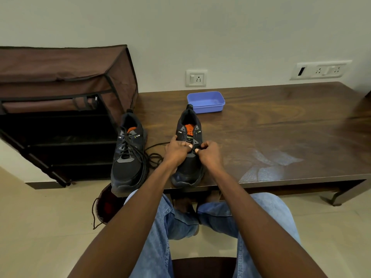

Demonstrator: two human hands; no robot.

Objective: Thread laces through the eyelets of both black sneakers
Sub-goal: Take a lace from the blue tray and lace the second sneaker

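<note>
Head view: both hands meet over the right sneaker (188,157), toe toward the person; left hand (176,151) and right hand (209,154) pinch the lace (154,155) at mid-eyelets.

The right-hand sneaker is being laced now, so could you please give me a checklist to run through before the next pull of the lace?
1. Right sneaker sits flat on the table: ok.
2. Left hand steadies the sneaker at the eyelet row: ok.
3. Right hand has a pinch grip at the eyelets: ok; the lace tip itself: cannot tell.
4. Loose lace free of knots: cannot tell, it lies coiled between the shoes.
5. Left sneaker already laced: ok, though its ends hang loose.
6. Toes clear of the table edge: not ok, both overhang.
</note>
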